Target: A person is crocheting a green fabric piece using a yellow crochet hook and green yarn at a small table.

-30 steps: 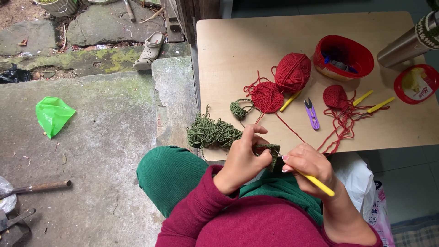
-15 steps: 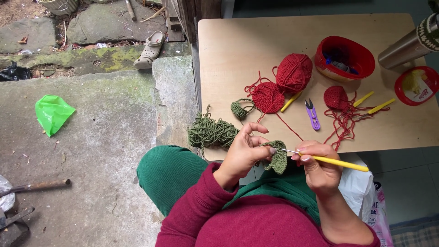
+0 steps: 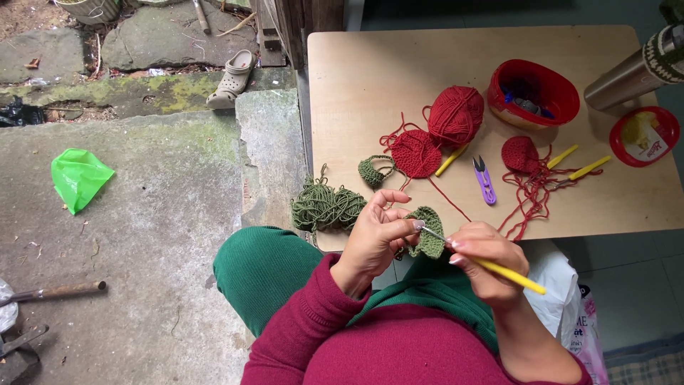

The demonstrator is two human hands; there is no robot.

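Hook tip now poked into green crochet piece [image 3: 428, 241] | left hand [image 3: 375, 239] pinches piece, right hand [image 3: 484, 260] pinches yellow crochet hook [image 3: 507, 274] | hook axis runs left-far toward piece

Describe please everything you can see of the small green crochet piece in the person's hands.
The green crochet piece is a small, rounded patch of olive-green yarn with a ribbed, stitched texture. It hangs in front of the table edge, above the person's lap. The left hand pinches its upper left edge with the fingertips. The yellow-handled crochet hook, held in the right hand, meets it with its metal tip at the top.
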